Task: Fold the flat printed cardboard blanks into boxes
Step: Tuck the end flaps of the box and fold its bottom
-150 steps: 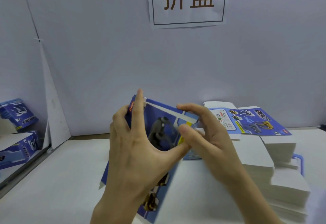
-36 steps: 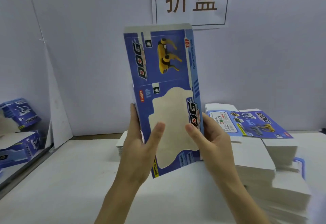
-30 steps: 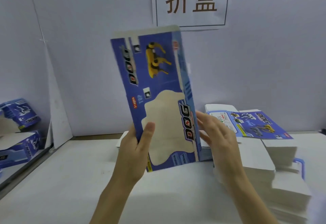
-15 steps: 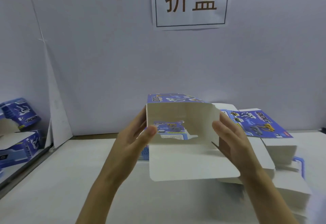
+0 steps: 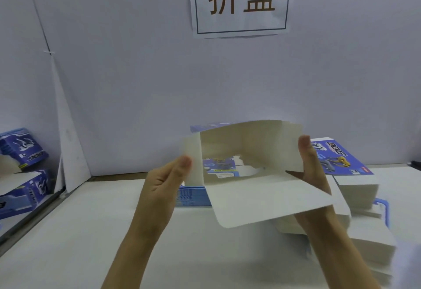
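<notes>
Since half a second ago the box has opened wider, held above the bench's middle. Left hand pinches its left flap, right hand grips its right wall; the bottom flap points toward the person.

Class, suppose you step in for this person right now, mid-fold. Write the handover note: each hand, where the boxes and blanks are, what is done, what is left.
Left hand: pinches the left side flap of the box in progress.
Right hand: grips its right wall, thumb up along the edge.
The box is opened into a tube, open end towards you, white inside showing, its large bottom flap hanging loose.
Flat blanks are stacked at right, another pile lies behind the box, and folded boxes sit at far left.
Done: tube squared up.
Left: tuck in this end's flaps, then fold the remaining blanks.
</notes>
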